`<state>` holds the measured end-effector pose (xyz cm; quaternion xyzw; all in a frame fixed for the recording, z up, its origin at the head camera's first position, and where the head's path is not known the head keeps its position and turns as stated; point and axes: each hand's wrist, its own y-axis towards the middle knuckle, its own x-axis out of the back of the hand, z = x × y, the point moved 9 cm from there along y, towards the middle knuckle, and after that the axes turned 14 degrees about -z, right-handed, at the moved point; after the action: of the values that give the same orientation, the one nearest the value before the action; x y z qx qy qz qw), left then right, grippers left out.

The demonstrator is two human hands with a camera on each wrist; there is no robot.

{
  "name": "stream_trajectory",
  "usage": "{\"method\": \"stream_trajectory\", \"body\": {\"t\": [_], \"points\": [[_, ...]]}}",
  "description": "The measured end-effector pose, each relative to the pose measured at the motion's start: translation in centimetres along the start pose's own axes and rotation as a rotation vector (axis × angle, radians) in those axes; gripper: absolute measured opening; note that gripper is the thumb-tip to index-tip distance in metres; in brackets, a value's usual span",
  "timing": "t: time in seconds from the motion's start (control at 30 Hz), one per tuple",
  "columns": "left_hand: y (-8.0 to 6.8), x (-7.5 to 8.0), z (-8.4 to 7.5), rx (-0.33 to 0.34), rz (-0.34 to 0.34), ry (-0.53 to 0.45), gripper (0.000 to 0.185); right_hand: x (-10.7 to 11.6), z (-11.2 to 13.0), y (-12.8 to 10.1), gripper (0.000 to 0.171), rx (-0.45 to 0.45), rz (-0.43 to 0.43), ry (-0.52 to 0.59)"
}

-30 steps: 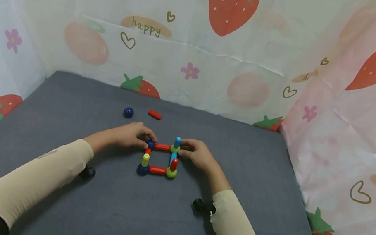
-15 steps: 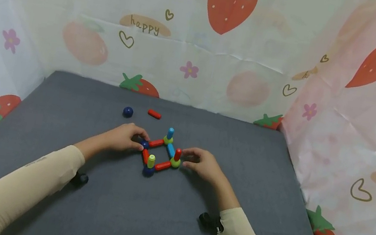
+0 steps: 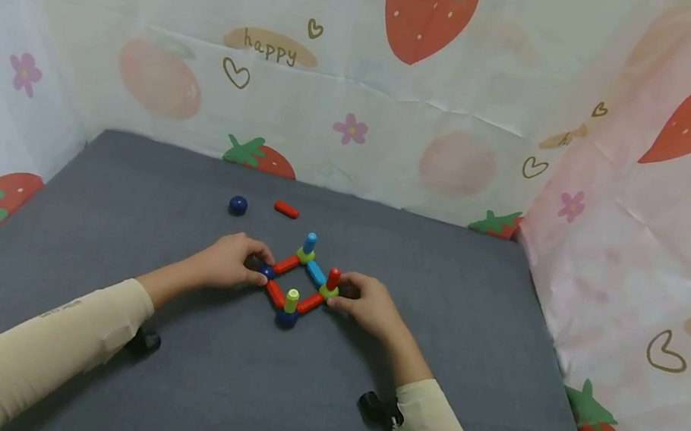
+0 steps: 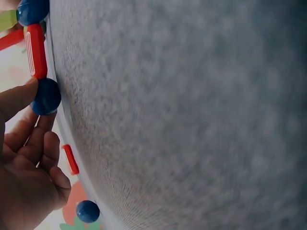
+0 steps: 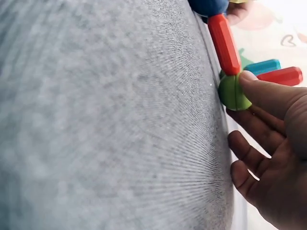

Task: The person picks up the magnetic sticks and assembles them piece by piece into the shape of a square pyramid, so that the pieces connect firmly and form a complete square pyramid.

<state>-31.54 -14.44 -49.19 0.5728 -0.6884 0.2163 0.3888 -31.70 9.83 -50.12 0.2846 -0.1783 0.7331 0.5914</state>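
Observation:
A four-sided frame of rods and balls lies on the grey table, turned like a diamond. My left hand (image 3: pixel 232 261) pinches the dark blue ball (image 4: pixel 46 97) at its left corner between thumb and fingers. At the right corner, the thumb and fingers of my right hand (image 3: pixel 371 305) grip a green ball (image 5: pixel 233 92), which bears an upright red rod (image 3: pixel 333 279). The far green ball (image 3: pixel 306 255) carries an upright light blue rod (image 3: pixel 310 242). On the near dark blue ball (image 3: pixel 286 320) stands a yellow-green rod (image 3: pixel 292 301). Red rods and one light blue rod (image 3: pixel 316 273) form the sides.
Behind the frame lie a loose dark blue ball (image 3: pixel 238 206) and a loose red rod (image 3: pixel 286 210). A strawberry-print cloth (image 3: pixel 353 94) hangs along the table's back and sides. Black wrist devices (image 3: pixel 377 407) sit under both forearms.
The frame has turned counterclockwise from a square-on position to a diamond. My right hand left the ball bearing the light blue rod and took the one bearing the red rod.

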Motion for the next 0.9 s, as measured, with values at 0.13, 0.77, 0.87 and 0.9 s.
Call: {"method": "stream_trajectory", "body": {"t": [0.13, 0.77, 0.87, 0.9], "points": [[-0.1, 0.1, -0.3, -0.010, -0.008, 0.002, 0.028, 0.0, 0.3, 0.2, 0.036, 0.025, -0.006, -0.016], [-1.6, -0.6, -1.5, -0.029, -0.017, -0.017, 0.026, 0.1, -0.2, 1.8, 0.030, 0.031, 0.021, -0.018], [-1.7, -0.7, -1.6, -0.010, -0.027, -0.005, 0.026, 0.1, -0.1, 2.1, 0.029, 0.035, 0.034, -0.014], [-1.8, -0.7, -1.6, -0.005, -0.030, -0.002, 0.026, 0.1, -0.1, 2.2, 0.029, 0.033, 0.040, -0.016]]}}
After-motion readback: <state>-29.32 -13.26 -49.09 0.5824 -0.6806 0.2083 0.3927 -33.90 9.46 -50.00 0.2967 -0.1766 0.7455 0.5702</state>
